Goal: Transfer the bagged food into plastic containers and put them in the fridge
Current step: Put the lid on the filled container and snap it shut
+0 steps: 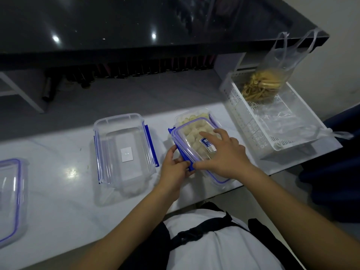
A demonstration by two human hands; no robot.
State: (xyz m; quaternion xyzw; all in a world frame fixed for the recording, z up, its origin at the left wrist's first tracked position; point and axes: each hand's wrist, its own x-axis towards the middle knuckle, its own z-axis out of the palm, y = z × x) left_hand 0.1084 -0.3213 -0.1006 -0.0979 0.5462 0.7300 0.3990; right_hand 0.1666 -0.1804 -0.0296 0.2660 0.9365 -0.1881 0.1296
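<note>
A clear plastic container [187,117] filled with pale food pieces sits on the white counter [58,191]. Its blue-rimmed lid [194,139] lies askew on top. My right hand [224,151] presses flat on the lid, fingers spread. My left hand [175,166] pinches the blue clip flap at the lid's near left edge. An empty clear container [122,151] with blue side clips stands to the left. A thin plastic bag [270,82] of yellowish strips stands in the white basket [241,121] at the right.
Another blue-rimmed lid [11,199] lies at the far left edge. Crumpled empty clear bags [288,123] lie inside the basket. A dark glossy raised shelf [136,26] runs behind the counter, with dark bottles beneath it. A dark blue chair [335,172] stands at right.
</note>
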